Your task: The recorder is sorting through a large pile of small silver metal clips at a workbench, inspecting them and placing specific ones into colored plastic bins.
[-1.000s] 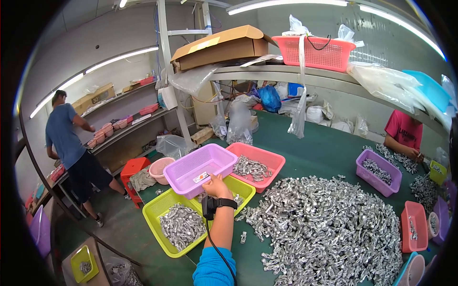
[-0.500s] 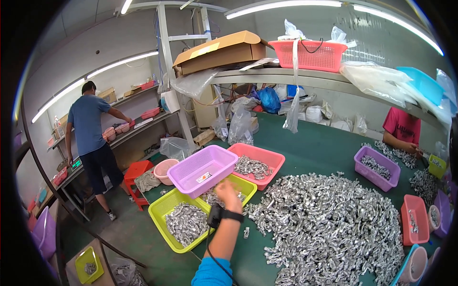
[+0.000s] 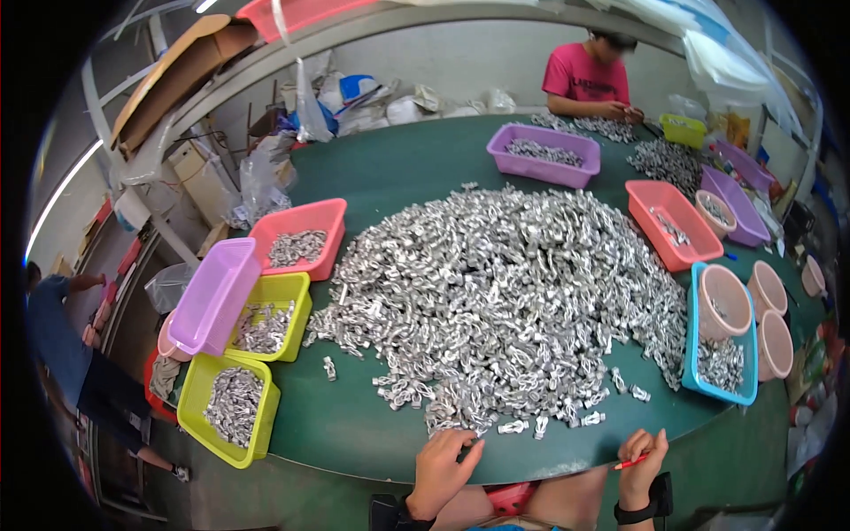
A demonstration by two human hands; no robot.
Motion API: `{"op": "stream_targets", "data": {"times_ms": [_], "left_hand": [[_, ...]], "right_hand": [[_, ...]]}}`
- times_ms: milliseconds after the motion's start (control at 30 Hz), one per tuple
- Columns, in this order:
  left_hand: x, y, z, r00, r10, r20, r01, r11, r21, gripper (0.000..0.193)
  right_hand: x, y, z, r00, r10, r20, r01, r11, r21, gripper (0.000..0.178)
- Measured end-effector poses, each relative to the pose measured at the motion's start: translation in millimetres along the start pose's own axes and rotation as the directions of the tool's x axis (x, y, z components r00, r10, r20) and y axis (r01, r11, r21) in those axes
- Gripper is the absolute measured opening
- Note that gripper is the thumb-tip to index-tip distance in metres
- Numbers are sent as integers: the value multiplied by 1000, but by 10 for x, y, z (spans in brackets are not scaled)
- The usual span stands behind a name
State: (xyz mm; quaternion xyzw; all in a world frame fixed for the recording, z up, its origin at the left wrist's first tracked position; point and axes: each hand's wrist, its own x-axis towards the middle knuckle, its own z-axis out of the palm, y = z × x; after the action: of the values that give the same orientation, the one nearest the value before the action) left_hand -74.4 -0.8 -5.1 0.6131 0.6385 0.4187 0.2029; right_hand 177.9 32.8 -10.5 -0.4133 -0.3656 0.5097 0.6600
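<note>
A big heap of small silvery metal parts (image 3: 505, 301) covers the middle of the green table (image 3: 354, 434). At its near edge my left hand (image 3: 444, 469) rests with fingertips by the parts, thumb held apart from the fingers; I see nothing in it. To the right, at the table's front edge, my right hand (image 3: 644, 460) is closed round a thin red pen-like tool (image 3: 630, 463), its tip pointing left. A few loose metal parts (image 3: 513, 427) lie between the hands and the heap.
On the left stand two yellow-green baskets (image 3: 186, 416), a tilted purple basket (image 3: 212, 292) and a red-pink basket (image 3: 332, 230). A blue basket (image 3: 753, 372) with pink bowls (image 3: 724, 301) sits at the right. Across the table a person (image 3: 584, 80) in pink handles parts; another (image 3: 62, 327) stands far left.
My view has swung right and down to the heap. My left hand has left the yellow-green basket for the heap's near edge. My right hand with the red tool has come into view.
</note>
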Motion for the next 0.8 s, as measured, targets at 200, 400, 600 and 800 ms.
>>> {"op": "stream_targets", "data": {"times_ms": [200, 400, 600, 800], "left_hand": [[98, -64, 31, 975, 213, -62, -182, 930, 320, 21], [199, -164, -46, 987, 153, 51, -161, 918, 362, 24], [146, -173, -74, 987, 150, 60, -160, 956, 245, 19], [-6, 152, -28, 997, 58, 60, -31, 927, -373, 10]], "right_hand": [[-184, 89, 147, 946, 320, 52, -324, 933, 158, 55], [-201, 117, 436, 896, 437, 82, -440, 841, 314, 29], [-221, 189, 634, 880, 403, 253, -439, 892, 108, 13], [-247, 163, 878, 801, 348, 487, -220, 928, -301, 24]]}}
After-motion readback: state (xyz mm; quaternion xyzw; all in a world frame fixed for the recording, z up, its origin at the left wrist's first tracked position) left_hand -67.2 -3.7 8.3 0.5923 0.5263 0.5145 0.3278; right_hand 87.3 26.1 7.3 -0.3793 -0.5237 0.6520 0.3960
